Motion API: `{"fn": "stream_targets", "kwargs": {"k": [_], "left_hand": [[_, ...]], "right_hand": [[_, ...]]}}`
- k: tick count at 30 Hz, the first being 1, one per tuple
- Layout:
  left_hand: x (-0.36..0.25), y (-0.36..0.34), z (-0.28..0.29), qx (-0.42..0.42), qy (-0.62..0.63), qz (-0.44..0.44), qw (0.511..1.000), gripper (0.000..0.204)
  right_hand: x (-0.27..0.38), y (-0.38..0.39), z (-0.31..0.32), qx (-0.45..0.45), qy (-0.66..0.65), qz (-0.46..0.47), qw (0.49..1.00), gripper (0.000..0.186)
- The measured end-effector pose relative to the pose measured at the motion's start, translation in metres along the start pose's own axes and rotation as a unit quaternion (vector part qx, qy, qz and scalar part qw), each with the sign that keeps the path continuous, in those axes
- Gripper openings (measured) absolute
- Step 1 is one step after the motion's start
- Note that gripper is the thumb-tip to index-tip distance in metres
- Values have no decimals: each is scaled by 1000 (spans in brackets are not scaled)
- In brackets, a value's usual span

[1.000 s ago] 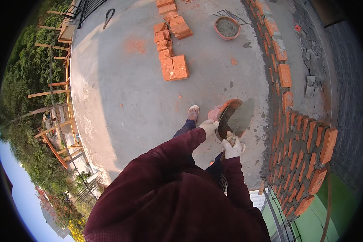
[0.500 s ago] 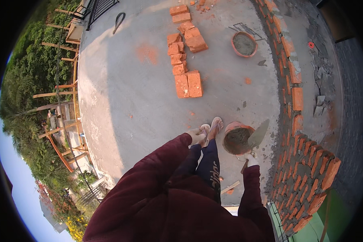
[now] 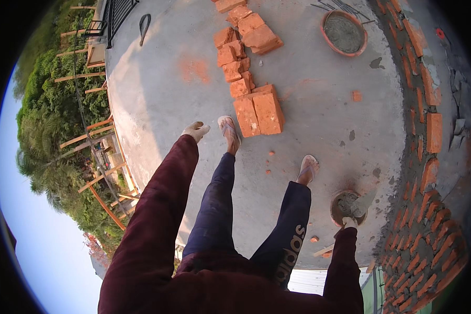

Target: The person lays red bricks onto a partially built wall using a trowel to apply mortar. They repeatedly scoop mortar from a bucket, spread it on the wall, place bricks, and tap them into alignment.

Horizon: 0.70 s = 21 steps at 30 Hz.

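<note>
My right hand [image 3: 349,223], in a pale glove, grips a trowel at the near rim of a round mortar pan [image 3: 336,208]. The flat grey trowel blade [image 3: 363,203] lies over the pan's right side, and its handle is mostly hidden by the hand. My left hand [image 3: 196,130], also gloved, reaches out with nothing in it, its fingers partly extended. It hangs in the air left of my left foot. Closest to it are orange bricks [image 3: 260,111] at the near end of a row on the concrete floor.
A second mortar pan [image 3: 344,33] stands at the far right beside thin metal rods. A brick wall [image 3: 433,133] runs along the right, with a stepped part [image 3: 426,251] nearer me. A brick fragment [image 3: 356,96] lies on the floor. Beyond the left floor edge are wooden beams [image 3: 83,137].
I have stepped forward with my feet now wide apart, the left one beside the bricks. My left hand has swung outward and ahead. My right hand stays at the pan with the trowel.
</note>
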State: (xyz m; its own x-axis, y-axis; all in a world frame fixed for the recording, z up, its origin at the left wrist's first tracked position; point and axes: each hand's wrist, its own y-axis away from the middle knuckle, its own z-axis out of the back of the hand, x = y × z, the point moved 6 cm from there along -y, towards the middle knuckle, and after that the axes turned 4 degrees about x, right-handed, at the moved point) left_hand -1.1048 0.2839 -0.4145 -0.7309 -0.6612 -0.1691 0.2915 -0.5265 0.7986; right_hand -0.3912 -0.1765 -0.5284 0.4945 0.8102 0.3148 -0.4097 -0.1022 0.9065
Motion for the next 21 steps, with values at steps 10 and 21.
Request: {"fn": "stream_targets", "kwargs": {"k": [10,21], "left_hand": [[-112,-222,-55,-33,55,-5,998,92],[-229,-231,36,56,110,-106,987,65]], "right_hand": [[58,207,-186,-123,-172,-7,977,24],[158,400,-476,99,-145,-96,980,19]]}}
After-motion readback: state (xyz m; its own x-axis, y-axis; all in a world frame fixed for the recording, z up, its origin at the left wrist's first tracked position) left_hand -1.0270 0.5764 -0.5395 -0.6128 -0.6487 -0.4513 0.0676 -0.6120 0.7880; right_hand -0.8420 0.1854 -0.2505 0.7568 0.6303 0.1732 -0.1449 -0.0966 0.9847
